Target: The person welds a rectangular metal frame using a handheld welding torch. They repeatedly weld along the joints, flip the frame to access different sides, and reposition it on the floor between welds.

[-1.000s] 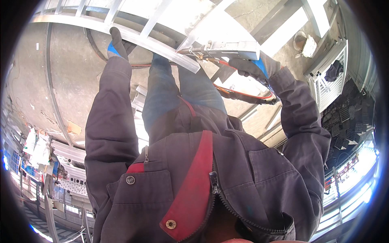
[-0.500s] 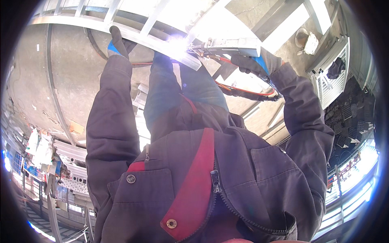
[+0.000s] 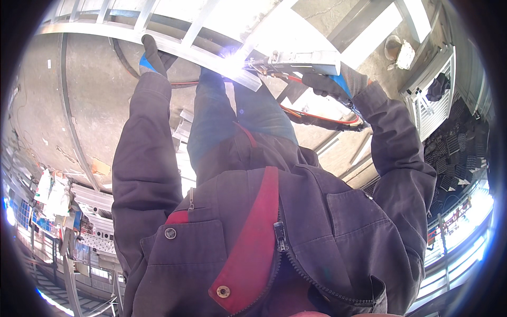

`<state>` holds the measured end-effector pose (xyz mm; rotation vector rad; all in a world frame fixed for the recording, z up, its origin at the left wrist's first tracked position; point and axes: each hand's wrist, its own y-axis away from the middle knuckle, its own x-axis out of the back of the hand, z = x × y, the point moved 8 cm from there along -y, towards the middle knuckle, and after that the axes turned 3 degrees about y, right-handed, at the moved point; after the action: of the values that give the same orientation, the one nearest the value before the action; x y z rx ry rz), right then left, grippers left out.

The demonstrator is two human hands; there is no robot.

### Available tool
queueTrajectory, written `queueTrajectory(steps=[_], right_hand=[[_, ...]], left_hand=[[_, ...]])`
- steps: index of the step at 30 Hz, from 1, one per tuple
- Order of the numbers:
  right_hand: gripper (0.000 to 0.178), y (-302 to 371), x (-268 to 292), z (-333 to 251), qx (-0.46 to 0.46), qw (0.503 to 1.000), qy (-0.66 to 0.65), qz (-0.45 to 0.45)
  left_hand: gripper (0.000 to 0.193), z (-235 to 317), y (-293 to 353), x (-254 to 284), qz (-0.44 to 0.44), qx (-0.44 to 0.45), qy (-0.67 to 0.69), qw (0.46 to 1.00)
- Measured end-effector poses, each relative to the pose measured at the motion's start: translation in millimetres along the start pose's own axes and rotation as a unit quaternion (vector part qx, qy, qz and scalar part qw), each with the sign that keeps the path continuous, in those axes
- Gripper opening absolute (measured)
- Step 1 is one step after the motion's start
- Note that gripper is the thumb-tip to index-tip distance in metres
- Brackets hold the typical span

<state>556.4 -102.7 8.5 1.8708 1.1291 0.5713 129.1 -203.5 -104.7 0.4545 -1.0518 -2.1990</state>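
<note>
A pale metal frame [image 3: 203, 59] with several crossbars stretches across the top of the head view. My left hand [image 3: 154, 57], in a grey glove with a blue patch, grips its near rail from below, thumb up over the edge. In my right hand [image 3: 332, 86], gloved alike, is a welding torch [image 3: 301, 62], its tip pointing left at a joint near the rail's right end. A blinding arc glows there and hides the joint. The fingers of my right hand curl under the torch body. An orange hose [image 3: 322, 117] loops below it.
Behind the rail's end, the concrete floor [image 3: 311, 21] carries pale bars and a round can [image 3: 392, 48] with white cloth. A slatted metal panel [image 3: 441, 98] leans at right, near stacked dark profiles [image 3: 457, 142]. A dark cable [image 3: 66, 100] crosses the floor at left.
The glare at the joint has shrunk a little, and the bright spot has shifted slightly right. Both hands hold nearly the same places.
</note>
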Motion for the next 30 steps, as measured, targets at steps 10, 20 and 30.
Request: queueTrajectory(steps=[10, 20, 30], right_hand=[[0.039, 7, 3, 8, -0.013, 1.0, 0.008, 0.007], [0.04, 28, -2, -11, 0.009, 1.0, 0.004, -0.005], [0.072, 172, 76, 63, 0.113, 0.886, -0.395, 0.216]], left_hand=[[0.105, 6, 8, -5, 0.007, -0.005, -0.02, 1.0], [0.1, -15, -16, 12, 0.01, 0.019, 0.022, 1.0], [0.101, -14, -18, 11, -0.032, 0.074, 0.032, 0.996]])
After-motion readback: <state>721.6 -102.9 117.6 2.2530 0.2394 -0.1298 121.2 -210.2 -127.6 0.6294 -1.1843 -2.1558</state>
